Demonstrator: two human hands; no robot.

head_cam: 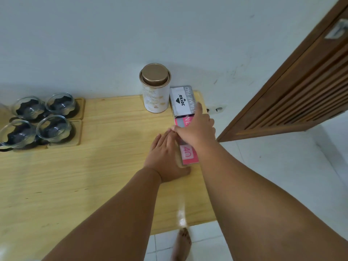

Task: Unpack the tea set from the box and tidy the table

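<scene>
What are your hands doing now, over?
Left hand flat beside pink box, right hand pressing on top. Joyko stamp pad box and tea tin behind. Four glass cups on wooden coasters, left. Nothing blocking.

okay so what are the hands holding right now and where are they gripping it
Both hands are on the pink box: the left hand presses flat against its left side, the right hand lies over its top. A closed grip cannot be told.

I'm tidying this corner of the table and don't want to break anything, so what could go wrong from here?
The pink box and stamp pad box lie along the table's right edge; a sideways nudge from the right hand could tip them to the floor. The tin stands right beside the stamp pad box, so pushing that box could knock it over.
</scene>
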